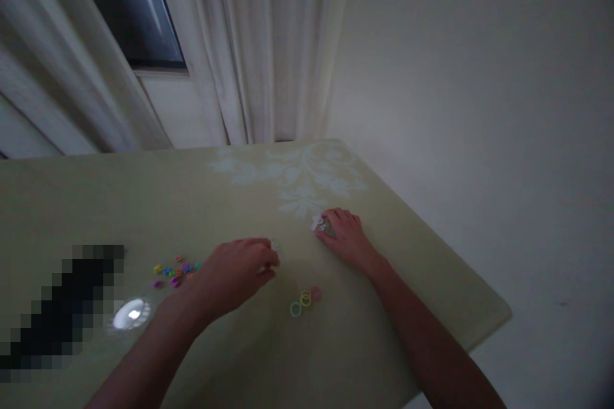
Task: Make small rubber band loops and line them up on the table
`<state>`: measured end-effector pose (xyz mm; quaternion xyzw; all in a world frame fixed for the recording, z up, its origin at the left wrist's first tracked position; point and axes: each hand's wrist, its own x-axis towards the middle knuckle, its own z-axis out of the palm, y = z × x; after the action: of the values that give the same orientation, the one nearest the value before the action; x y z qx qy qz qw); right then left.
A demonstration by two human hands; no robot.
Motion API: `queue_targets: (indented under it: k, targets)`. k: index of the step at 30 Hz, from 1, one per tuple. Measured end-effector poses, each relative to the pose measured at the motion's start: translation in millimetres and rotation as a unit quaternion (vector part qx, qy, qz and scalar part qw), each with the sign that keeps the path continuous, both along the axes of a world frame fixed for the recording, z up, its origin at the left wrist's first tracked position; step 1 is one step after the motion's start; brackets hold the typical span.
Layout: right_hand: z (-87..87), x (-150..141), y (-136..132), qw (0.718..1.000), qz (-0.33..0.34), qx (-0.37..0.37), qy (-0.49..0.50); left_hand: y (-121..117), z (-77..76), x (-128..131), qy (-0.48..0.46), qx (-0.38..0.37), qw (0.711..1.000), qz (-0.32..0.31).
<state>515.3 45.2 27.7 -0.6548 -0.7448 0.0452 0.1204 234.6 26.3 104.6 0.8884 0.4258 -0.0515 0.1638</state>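
Observation:
My left hand [247, 268] is closed in a pinch over the middle of the table; a small whitish bit [274, 245] shows at its fingertips, too small to name. To the right, my right hand [344, 236] rests on the table with its fingers curled round a small clear-and-white object [318, 223], mostly covered by the hand. Between the two forearms lie several thin rings: a blue-green ring [295, 309], overlapping yellow rings [306, 298] and a pinkish-red ring [315, 294]. Small multicoloured pieces [175, 272] are scattered left of my left wrist, partly hidden by it.
The pale green table [215, 204] carries a light floral pattern [307, 172]. A bright glare spot [132, 314] and a dark pixelated patch [62, 313] are at the left. Curtains [268, 45] hang behind the table; a plain wall [480, 108] borders its right edge.

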Motion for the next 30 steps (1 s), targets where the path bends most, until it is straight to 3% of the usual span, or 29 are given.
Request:
queue_targets:
  k: [3,9,20,23,27,30]
  targets:
    - [0.4,0,0,1.0,-0.004,0.0,0.001,-14,-7.9,23,-0.021,-0.062,0.996,-0.065]
    - [-0.1,0,1,1.0,0.003,0.004,0.01,-23,-27.4,41,0.01,-0.063,0.996,-0.07]
    - [3.3,-2,1,1.0,-0.002,0.007,0.024,-33,-29.0,48,0.056,-0.058,0.994,-0.08]
    - [6.2,-2,1,0.996,0.008,0.017,0.086,-34,-29.6,48,0.059,-0.064,0.993,-0.08]
    - [11.1,-3,-1,0.97,0.018,-0.04,0.237,-28,-30.1,38,0.035,-0.077,0.994,-0.068]
    - [12.9,-6,-2,0.97,0.036,-0.037,0.237,-18,-26.3,24,0.0,-0.096,0.994,-0.044]
